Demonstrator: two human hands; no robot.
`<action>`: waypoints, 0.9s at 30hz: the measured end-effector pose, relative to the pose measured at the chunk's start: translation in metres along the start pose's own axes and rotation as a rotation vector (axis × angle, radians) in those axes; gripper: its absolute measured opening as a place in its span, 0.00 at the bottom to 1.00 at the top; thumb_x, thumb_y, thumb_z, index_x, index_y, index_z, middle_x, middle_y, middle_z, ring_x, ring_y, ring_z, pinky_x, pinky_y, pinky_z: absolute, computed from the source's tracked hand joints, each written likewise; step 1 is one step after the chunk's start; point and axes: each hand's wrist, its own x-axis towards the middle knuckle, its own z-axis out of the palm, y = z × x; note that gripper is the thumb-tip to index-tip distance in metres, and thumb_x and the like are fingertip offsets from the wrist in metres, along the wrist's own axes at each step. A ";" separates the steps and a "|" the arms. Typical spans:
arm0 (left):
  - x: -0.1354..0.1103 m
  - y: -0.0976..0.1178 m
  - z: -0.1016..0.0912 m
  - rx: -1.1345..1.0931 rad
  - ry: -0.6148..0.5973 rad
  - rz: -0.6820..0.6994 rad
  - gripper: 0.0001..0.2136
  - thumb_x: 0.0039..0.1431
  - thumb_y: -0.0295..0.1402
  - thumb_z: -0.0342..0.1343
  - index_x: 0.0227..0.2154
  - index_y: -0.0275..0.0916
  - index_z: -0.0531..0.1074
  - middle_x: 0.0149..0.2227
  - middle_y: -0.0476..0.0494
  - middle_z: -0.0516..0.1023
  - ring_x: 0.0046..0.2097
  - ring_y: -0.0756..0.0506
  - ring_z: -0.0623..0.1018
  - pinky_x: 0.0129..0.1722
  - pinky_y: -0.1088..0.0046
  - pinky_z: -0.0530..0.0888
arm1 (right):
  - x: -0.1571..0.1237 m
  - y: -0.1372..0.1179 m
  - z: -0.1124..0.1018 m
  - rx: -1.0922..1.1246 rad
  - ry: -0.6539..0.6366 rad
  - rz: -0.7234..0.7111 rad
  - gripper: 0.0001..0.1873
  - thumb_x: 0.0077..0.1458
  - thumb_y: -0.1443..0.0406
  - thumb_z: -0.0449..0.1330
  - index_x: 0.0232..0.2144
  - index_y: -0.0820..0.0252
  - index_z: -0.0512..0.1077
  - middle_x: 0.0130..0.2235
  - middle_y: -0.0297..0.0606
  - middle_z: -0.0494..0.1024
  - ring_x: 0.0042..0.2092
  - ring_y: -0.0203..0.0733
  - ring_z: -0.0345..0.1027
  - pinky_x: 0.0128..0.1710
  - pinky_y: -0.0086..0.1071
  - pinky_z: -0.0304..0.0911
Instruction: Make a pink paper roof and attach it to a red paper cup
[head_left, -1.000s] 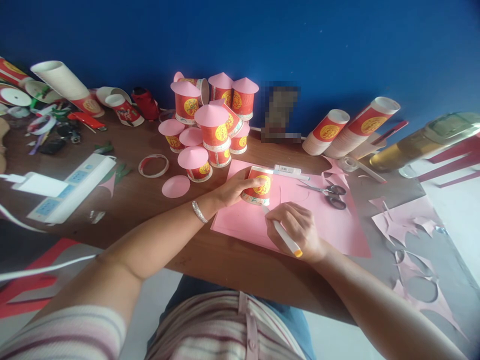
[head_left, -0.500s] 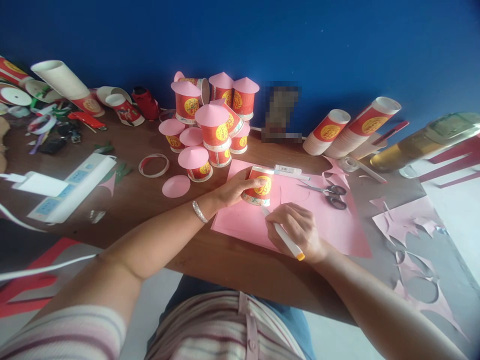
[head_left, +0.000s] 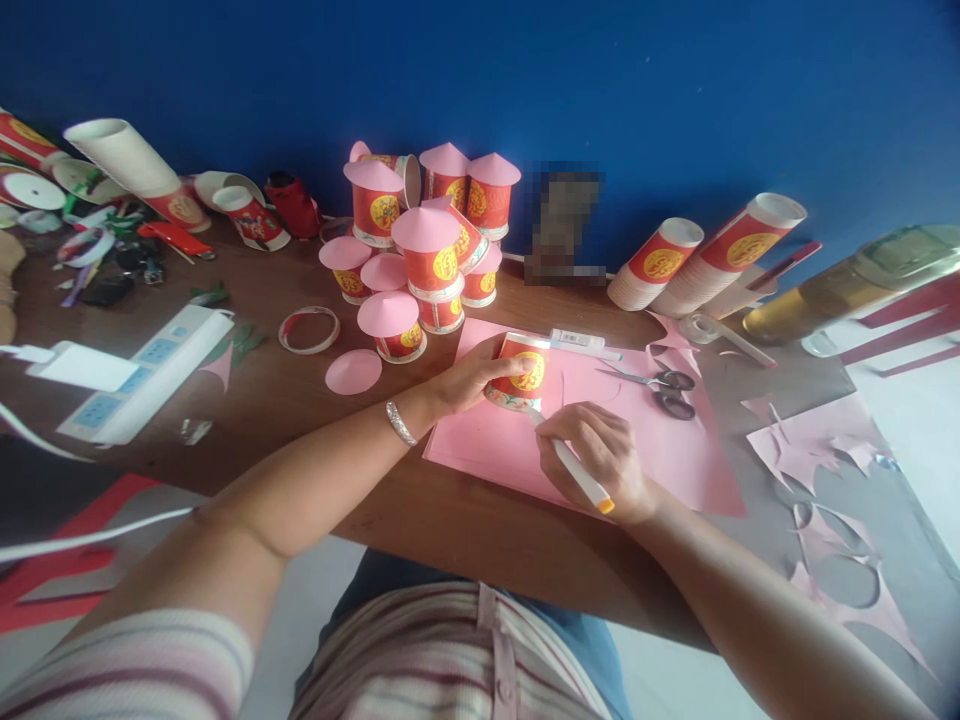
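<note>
One red paper cup (head_left: pixel 521 372) with a gold medallion stands upside down on a pink paper sheet (head_left: pixel 675 450), just right of the frame's centre. The left hand (head_left: pixel 472 375) curls round its left side, thumb on the front and fingers wrapped behind, holding it down. The right hand (head_left: pixel 600 455) pinches a white marker (head_left: pixel 577 472) with an orange end cap between thumb and bunched fingers, the tip set against the cup's lower rim.

Up the frame from the cup sit about ten more cups in a cluster (head_left: pixel 427 250), most topped with shallow pink paper cones. One loose pink disc (head_left: pixel 352 372) lies flat to the left, beside one ring of tape (head_left: pixel 308 330). One pair of scissors (head_left: pixel 660 390) rests on the sheet's right part. Two stacks of nested cups (head_left: pixel 731 250) lie on their sides at upper right. One white power strip (head_left: pixel 142 375) lies at the left.

Since a second ago the right hand has crept up and to the right, and the marker's cap has swung right with it. The cup and the left hand have not budged.

The table (head_left: pixel 285 400) is dark brown wood. The sheet looks thin and matte, and its offcuts (head_left: pixel 817 440) at right are jagged with round holes.
</note>
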 end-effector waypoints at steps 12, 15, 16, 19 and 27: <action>0.001 -0.001 -0.001 -0.006 -0.005 -0.005 0.16 0.57 0.41 0.67 0.40 0.35 0.73 0.36 0.43 0.76 0.38 0.46 0.77 0.37 0.71 0.74 | -0.001 -0.002 0.001 0.002 -0.023 0.005 0.11 0.58 0.77 0.57 0.37 0.56 0.66 0.27 0.31 0.73 0.26 0.35 0.65 0.28 0.31 0.64; 0.001 0.000 0.000 -0.005 0.007 -0.009 0.16 0.56 0.41 0.67 0.39 0.35 0.73 0.35 0.43 0.76 0.38 0.46 0.77 0.37 0.71 0.73 | -0.001 -0.002 0.002 0.006 -0.025 0.004 0.11 0.58 0.77 0.58 0.36 0.56 0.66 0.27 0.32 0.73 0.26 0.35 0.65 0.27 0.31 0.64; 0.001 0.000 0.000 -0.006 0.008 -0.010 0.16 0.56 0.41 0.67 0.40 0.35 0.72 0.35 0.43 0.76 0.38 0.46 0.77 0.37 0.70 0.74 | -0.001 -0.002 0.002 0.008 -0.025 0.003 0.11 0.58 0.77 0.58 0.37 0.56 0.66 0.27 0.32 0.73 0.26 0.35 0.65 0.28 0.31 0.64; 0.000 0.001 0.001 -0.007 0.011 -0.017 0.16 0.56 0.41 0.67 0.40 0.36 0.72 0.35 0.44 0.76 0.38 0.46 0.77 0.37 0.70 0.74 | -0.001 -0.002 0.002 0.006 -0.022 -0.003 0.11 0.58 0.77 0.58 0.37 0.56 0.66 0.28 0.32 0.73 0.27 0.36 0.65 0.28 0.31 0.64; 0.001 0.002 0.002 -0.004 -0.003 -0.018 0.16 0.56 0.41 0.67 0.39 0.36 0.72 0.35 0.44 0.75 0.37 0.47 0.76 0.36 0.71 0.73 | 0.000 -0.002 0.002 -0.002 -0.019 -0.005 0.12 0.58 0.77 0.58 0.37 0.56 0.66 0.28 0.32 0.74 0.26 0.36 0.66 0.27 0.31 0.64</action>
